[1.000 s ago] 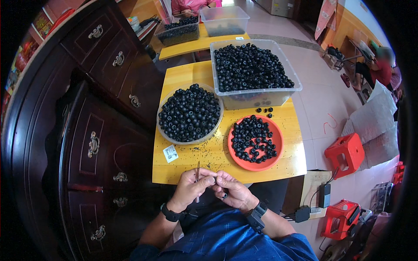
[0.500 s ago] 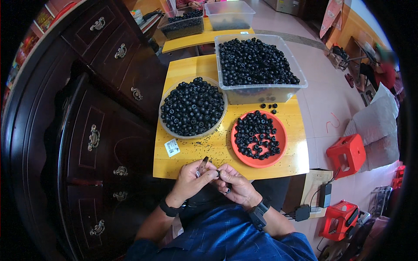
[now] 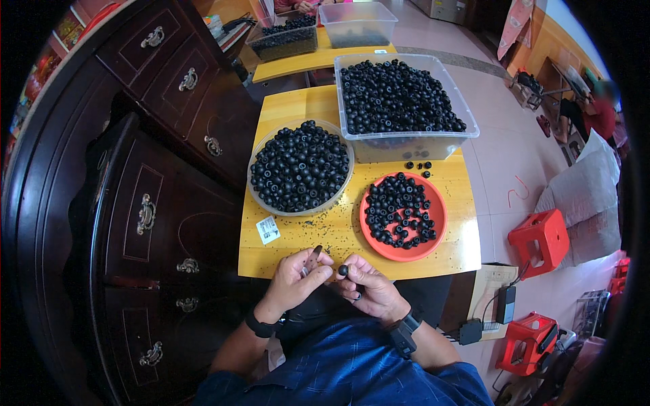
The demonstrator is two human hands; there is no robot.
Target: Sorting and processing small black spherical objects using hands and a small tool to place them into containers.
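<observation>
Vs. a sec ago, the left hand (image 3: 292, 279) is tilting its thin dark tool (image 3: 312, 257) over toward the right, no longer upright, fingers closed round it. The right hand (image 3: 365, 287) is now pinching a single black bead (image 3: 343, 270) betw. thumb & fingertips, just beside the tool tip; a moment back the hands were pressed together w/ no bead showing. Judging by that, the person is bringing bead & tool together at the near edge of the yellow counter (image 3: 325, 233).

Containers, L to R: a round clear bowl (image 3: 253, 196) is sitting heaped w/ black beads. An orange plate (image 3: 433, 237) is holding a thinner layer, approx. half covered. Behind it a clear rectangular tub (image 3: 406, 145) is brimming w/ beads, a few loose ones lying on the counter betw. tub & plate. Farther back, two more bins on a second counter, contents unclear.
</observation>
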